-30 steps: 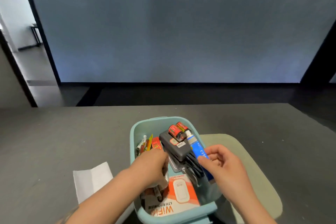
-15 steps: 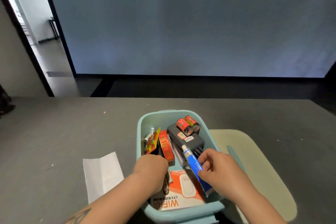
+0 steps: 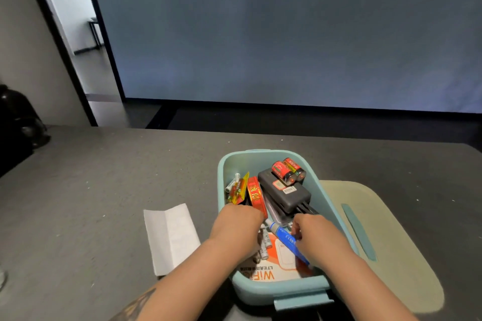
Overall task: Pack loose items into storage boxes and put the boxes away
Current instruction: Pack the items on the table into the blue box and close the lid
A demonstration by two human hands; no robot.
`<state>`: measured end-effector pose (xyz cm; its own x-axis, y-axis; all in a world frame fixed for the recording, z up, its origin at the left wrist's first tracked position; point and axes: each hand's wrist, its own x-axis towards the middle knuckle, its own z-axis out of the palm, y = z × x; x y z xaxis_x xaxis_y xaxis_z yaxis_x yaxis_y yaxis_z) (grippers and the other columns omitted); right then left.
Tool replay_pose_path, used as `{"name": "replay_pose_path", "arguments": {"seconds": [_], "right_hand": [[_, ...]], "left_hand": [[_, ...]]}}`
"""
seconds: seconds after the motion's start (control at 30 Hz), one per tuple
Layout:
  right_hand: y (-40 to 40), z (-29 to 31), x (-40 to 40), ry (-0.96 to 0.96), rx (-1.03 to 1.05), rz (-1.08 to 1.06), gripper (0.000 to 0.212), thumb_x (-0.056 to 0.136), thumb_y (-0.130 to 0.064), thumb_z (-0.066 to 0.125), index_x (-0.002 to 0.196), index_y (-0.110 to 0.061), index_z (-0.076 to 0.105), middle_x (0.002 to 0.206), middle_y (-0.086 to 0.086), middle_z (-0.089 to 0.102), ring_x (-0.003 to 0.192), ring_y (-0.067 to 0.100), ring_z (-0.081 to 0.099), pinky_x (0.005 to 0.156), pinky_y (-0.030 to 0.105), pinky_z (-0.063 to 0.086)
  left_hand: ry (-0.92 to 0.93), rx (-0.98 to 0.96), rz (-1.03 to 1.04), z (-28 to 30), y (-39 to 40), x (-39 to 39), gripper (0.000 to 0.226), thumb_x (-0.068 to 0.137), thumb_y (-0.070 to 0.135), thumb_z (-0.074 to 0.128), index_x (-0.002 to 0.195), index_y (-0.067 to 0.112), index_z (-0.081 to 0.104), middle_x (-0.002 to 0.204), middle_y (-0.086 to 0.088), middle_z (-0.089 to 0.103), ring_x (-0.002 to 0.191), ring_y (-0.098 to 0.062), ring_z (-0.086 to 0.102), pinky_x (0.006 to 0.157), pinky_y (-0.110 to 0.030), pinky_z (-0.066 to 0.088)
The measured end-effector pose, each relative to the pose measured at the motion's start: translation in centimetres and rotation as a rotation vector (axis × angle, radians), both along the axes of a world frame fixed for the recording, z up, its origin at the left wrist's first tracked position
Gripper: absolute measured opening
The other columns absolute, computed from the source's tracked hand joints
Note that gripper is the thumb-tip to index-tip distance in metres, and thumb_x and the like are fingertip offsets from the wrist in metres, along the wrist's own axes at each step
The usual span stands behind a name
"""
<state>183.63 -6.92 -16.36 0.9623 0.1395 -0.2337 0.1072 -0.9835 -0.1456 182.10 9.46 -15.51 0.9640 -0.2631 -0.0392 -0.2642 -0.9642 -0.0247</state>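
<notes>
While the pale-blue plastic storage box (image 3: 271, 292) sits nearly full on the grey counter (image 3: 104, 190), its flat beige lid (image 3: 386, 242) lies beside it, unfitted. Right hand (image 3: 320, 237) pinches a blue tube (image 3: 289, 241); left hand (image 3: 238, 227) fingers are hidden, grip undeterminable.

Crowded box (image 3: 336, 212), bare table (image 3: 104, 190) left

a dark grey table (image 3: 104, 190) fills the foreground. a folded white paper (image 3: 170, 237) lies flat on it. at the far left edge sits a black bag (image 3: 18, 122), blurred. behind the table hangs a large blue-grey screen (image 3: 287, 28); left of it, an open doorway (image 3: 75, 21) shows a bright room.
</notes>
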Motion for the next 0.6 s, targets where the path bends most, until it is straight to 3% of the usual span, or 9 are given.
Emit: {"name": "replay_pose_path", "arguments": {"seconds": [0.13,0.23,0.33,0.43,0.5,0.6], "right_hand": [[0.2,-0.3,-0.1,-0.024,-0.062,0.019,0.012,0.086,-0.017,0.051,0.091,-0.026,0.057,0.100,-0.001,0.063,0.085,0.020,0.060,0.061,0.028,0.043],[0.2,0.2,-0.3,-0.100,-0.012,-0.011,0.006,0.087,-0.025,0.051,0.084,-0.028,0.056,0.087,-0.008,0.063,0.078,0.014,0.058,0.060,0.027,0.045],[0.4,1.3,-1.3,-0.242,0.111,-0.075,0.005,0.087,-0.031,0.055,0.082,-0.030,0.057,0.079,-0.012,0.064,0.075,0.013,0.057,0.059,0.028,0.048],[2.2,2.4,-3.5,-0.354,0.382,-0.105,0.010,0.085,-0.027,0.063,0.079,-0.034,0.059,0.075,-0.018,0.066,0.072,0.009,0.061,0.060,0.031,0.051],[4.4,3.1,-5.2,-0.410,0.521,-0.061,0.016,0.082,-0.024,0.066,0.077,-0.038,0.060,0.074,-0.021,0.066,0.075,0.007,0.063,0.067,0.035,0.053],[7.9,3.6,-6.7,-0.469,0.640,0.030,0.014,0.080,-0.022,0.067,0.084,-0.035,0.064,0.078,-0.024,0.067,0.075,0.003,0.063,0.069,0.032,0.052]], "left_hand": [[-0.135,-0.461,0.098,0.1,0.7,-0.6,0.019,0.087,0.033,0.055,0.101,0.026,0.065,0.099,0.005,0.067,0.092,-0.018,0.062,0.080,-0.034,0.052],[-0.157,-0.808,0.083,-0.3,2.3,-2.2,0.024,0.091,0.033,0.053,0.113,0.031,0.063,0.113,0.014,0.063,0.106,-0.003,0.054,0.093,-0.022,0.044],[-0.334,-0.894,0.091,-2.2,6.1,-4.3,0.033,0.090,0.040,0.050,0.119,0.031,0.062,0.123,0.020,0.057,0.118,0.006,0.044,0.099,-0.008,0.031],[-0.542,-0.926,0.472,-5.7,10.9,-5.9,0.035,0.085,0.031,0.060,0.119,0.027,0.061,0.122,0.016,0.054,0.116,-0.006,0.046,0.094,-0.007,0.029],[-0.456,-0.897,0.732,-7.3,13.1,-6.8,0.045,0.081,0.025,0.068,0.125,0.024,0.054,0.123,0.008,0.051,0.114,-0.015,0.047,0.092,-0.024,0.038],[-0.174,-0.882,0.849,-8.9,14.5,-7.6,0.059,0.079,0.031,0.068,0.131,0.024,0.043,0.123,0.004,0.046,0.112,-0.018,0.051,0.091,-0.039,0.045]]}}
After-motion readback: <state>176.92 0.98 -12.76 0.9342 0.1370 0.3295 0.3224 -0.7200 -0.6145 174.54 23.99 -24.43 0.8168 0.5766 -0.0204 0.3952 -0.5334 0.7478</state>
